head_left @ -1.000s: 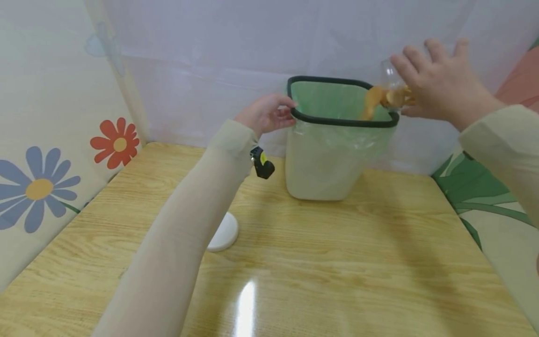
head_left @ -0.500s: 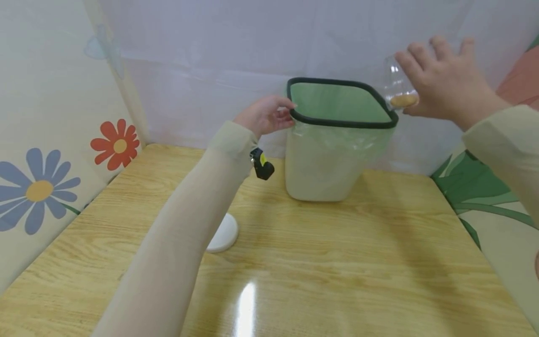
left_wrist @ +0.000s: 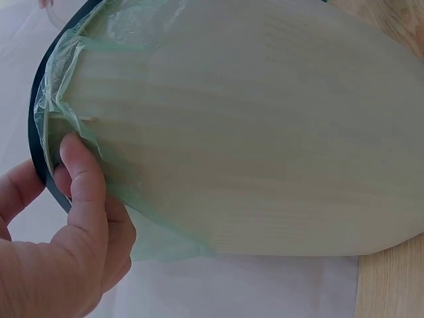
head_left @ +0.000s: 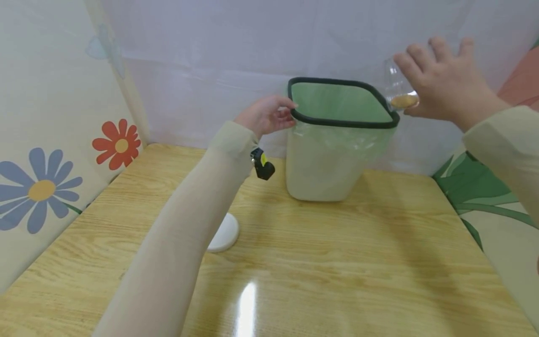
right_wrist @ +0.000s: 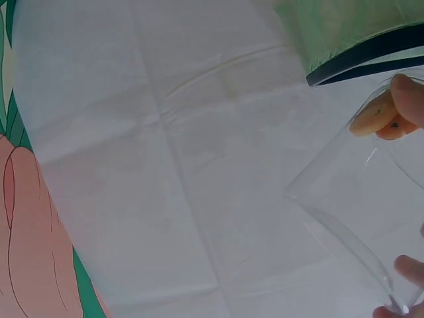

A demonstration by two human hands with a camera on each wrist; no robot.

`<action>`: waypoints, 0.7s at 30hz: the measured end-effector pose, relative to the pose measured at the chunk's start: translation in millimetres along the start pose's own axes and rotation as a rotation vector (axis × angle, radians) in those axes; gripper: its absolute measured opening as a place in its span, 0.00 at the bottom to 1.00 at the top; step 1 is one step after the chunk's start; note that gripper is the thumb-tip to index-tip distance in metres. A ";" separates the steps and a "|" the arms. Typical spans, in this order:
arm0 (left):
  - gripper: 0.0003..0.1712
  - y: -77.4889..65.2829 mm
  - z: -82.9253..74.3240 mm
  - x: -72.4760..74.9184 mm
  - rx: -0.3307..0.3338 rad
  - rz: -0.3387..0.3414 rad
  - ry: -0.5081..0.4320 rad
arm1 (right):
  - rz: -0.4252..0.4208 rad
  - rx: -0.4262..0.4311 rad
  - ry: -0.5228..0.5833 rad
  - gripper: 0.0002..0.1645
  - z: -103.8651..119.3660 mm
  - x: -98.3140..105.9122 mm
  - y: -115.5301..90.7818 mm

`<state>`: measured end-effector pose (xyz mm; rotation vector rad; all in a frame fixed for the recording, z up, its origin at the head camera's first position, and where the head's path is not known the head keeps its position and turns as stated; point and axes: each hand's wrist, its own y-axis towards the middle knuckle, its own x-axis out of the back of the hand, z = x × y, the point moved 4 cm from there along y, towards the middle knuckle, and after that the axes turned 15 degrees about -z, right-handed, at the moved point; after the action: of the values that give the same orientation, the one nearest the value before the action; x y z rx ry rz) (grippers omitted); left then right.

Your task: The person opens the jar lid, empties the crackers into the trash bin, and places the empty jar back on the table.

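A cream bin (head_left: 322,164) with a black rim and a green liner (left_wrist: 165,238) stands at the back of the table. My left hand (head_left: 269,113) pinches its left rim, the thumb and fingers on either side in the left wrist view. My right hand (head_left: 448,84) holds a clear jar (right_wrist: 344,192) tilted at the bin's right rim. Small round orange-brown biscuits (right_wrist: 375,114), dark-specked, lie inside the jar near the end by the rim. The bottom of the bin is hidden.
A round white lid (head_left: 225,234) lies on the wooden table (head_left: 328,271), partly hidden by my left forearm. A pale cloth wall (head_left: 219,37) rises close behind the bin. Flower-patterned sheets (head_left: 42,189) border both sides.
One second ago a stream of orange biscuits was falling from the jar into the bin; now none falls and few are in the jar. My right hand shifted slightly right; my left stayed.
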<state>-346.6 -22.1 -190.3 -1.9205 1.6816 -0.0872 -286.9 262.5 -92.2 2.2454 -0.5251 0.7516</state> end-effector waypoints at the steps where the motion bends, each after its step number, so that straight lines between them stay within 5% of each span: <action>1: 0.33 -0.1 0.0 0.2 0.000 -0.003 -0.001 | 0.004 0.000 -0.004 0.68 0.4 -0.2 0.0; 21: 0.32 0.5 0.1 -1.7 -0.003 0.011 0.013 | 0.035 0.049 -0.057 0.68 5.1 -1.6 3.5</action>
<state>-347.3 -20.5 -190.1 -1.9166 1.7022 -0.0928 -288.1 256.7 -94.6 2.3145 -0.5799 0.7268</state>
